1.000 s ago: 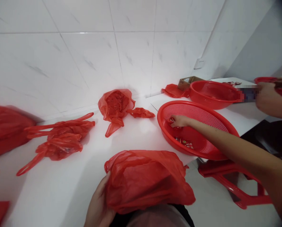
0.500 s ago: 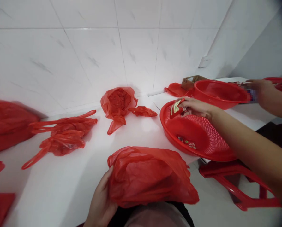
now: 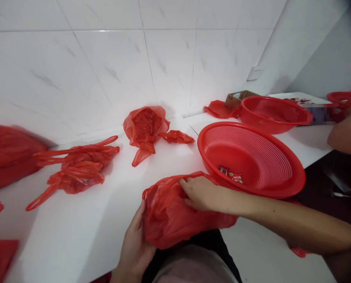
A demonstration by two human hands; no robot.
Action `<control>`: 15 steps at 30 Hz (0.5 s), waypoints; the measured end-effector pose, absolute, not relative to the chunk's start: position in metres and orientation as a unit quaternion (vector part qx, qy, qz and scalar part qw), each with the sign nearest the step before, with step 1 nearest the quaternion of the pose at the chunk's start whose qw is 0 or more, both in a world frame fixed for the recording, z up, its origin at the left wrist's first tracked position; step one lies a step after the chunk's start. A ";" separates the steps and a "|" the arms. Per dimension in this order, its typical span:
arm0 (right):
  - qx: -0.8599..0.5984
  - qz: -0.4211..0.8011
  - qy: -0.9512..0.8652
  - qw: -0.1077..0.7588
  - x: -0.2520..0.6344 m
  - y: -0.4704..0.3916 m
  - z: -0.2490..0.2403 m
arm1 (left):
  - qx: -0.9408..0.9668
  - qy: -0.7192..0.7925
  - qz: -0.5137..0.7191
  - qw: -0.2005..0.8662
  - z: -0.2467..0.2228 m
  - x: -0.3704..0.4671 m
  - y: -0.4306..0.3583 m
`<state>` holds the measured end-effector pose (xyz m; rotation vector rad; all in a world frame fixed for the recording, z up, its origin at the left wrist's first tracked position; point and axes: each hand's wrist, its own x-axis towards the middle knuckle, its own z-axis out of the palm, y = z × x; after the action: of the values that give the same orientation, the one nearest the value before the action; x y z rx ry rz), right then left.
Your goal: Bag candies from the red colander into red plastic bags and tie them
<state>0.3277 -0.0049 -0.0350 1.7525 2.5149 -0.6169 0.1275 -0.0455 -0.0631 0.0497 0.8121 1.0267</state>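
Observation:
My left hand (image 3: 138, 239) grips the left side of a red plastic bag (image 3: 169, 220) at the table's front edge. Over the bag's mouth reaches my right hand (image 3: 200, 192), its fingertips down among the red folds, so whether they hold anything is hidden. Just behind and to the right, a red perforated basket (image 3: 269, 165) has a few small wrapped packets (image 3: 232, 175) on its bottom.
Crumpled red bags (image 3: 83, 167) lie at the left, and an open red bag (image 3: 147, 124) stands near the wall. A red basin (image 3: 269, 114) and a cardboard box (image 3: 241, 98) are at the back right. Another person's hand (image 3: 348, 127) shows at the right edge.
My right hand has moved from above the basket, where it held red-and-gold wrapped packets, left and down into the bag. The bag has tilted and bunched up. The other person's hand has shifted right.

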 end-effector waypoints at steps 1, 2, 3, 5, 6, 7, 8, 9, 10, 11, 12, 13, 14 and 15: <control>0.557 -0.202 0.805 0.006 0.328 -0.002 -0.037 | 0.032 0.374 0.478 0.794 -0.065 0.126 -0.046; 0.552 -0.209 0.807 0.003 0.329 0.000 -0.036 | 0.041 0.374 0.479 0.793 -0.067 0.124 -0.047; 0.547 -0.221 0.807 0.000 0.330 0.001 -0.032 | 0.048 0.377 0.481 0.790 -0.068 0.121 -0.047; 0.525 -0.273 0.806 -0.014 0.337 0.000 -0.015 | 0.055 0.394 0.491 0.775 -0.068 0.116 -0.046; 0.511 -0.310 0.801 -0.027 0.343 -0.001 -0.004 | 0.052 0.407 0.500 0.763 -0.067 0.114 -0.045; 0.502 -0.342 0.793 -0.048 0.351 -0.001 0.006 | 0.046 0.421 0.509 0.750 -0.065 0.113 -0.044; 0.501 -0.356 0.785 -0.079 0.361 0.000 0.015 | 0.037 0.433 0.516 0.738 -0.063 0.112 -0.044; 0.511 -0.349 0.777 -0.113 0.374 0.003 0.022 | 0.028 0.444 0.521 0.729 -0.061 0.111 -0.044; 0.536 -0.318 0.769 -0.140 0.388 0.006 0.025 | 0.020 0.452 0.522 0.723 -0.059 0.111 -0.045; 0.573 -0.271 0.759 -0.153 0.404 0.011 0.024 | 0.015 0.457 0.521 0.721 -0.058 0.110 -0.045; 0.612 -0.220 0.747 -0.140 0.420 0.017 0.019 | 0.012 0.459 0.517 0.722 -0.058 0.110 -0.046; 0.651 -0.183 0.730 -0.100 0.435 0.022 0.010 | 0.012 0.457 0.515 0.725 -0.059 0.110 -0.047; 0.681 -0.174 0.710 -0.044 0.450 0.026 0.000 | 0.014 0.453 0.514 0.729 -0.061 0.109 -0.047; 0.698 -0.186 0.691 0.014 0.462 0.029 -0.013 | 0.019 0.445 0.513 0.733 -0.064 0.108 -0.048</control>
<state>0.4616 0.0294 -0.0126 2.1741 2.1526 -0.5807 0.1077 -0.0475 -0.0645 0.0409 0.9789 1.1292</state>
